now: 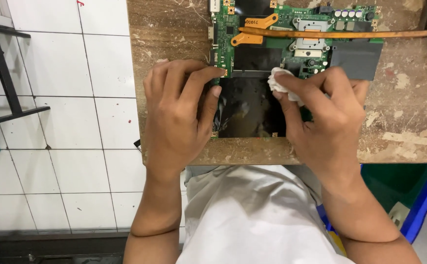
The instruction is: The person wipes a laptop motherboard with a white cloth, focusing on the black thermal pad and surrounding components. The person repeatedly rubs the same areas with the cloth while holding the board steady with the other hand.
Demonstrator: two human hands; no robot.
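At the lower right, below the table's near edge, we see a blue bin (pixel 426 205) with a green bin (pixel 394 183) set inside it; a small pale object shows at the blue rim, but we cannot tell what it is.

On the worn wooden table (pixel 174 29) lies a green circuit board (pixel 252 54), its near half covered by a glossy black sheet (pixel 247 110). An orange strip (pixel 340 34) runs across the far part of the board and off to the right, and a dark grey block (pixel 356 58) sits at the board's right end.

Our left hand (pixel 177 115) comes in from below with the wrist straight, palm down over the board's left edge. Its fingers are curled and drawn together, the fingertips (pixel 218 72) pressing on the board's left margin, the thumb tip touching the black sheet.

Our right hand (pixel 328 117) reaches in from the lower right, knuckles up. Thumb and forefinger pinch a small white wad of cloth (pixel 281 83), holding it against the board where the black sheet meets the green part
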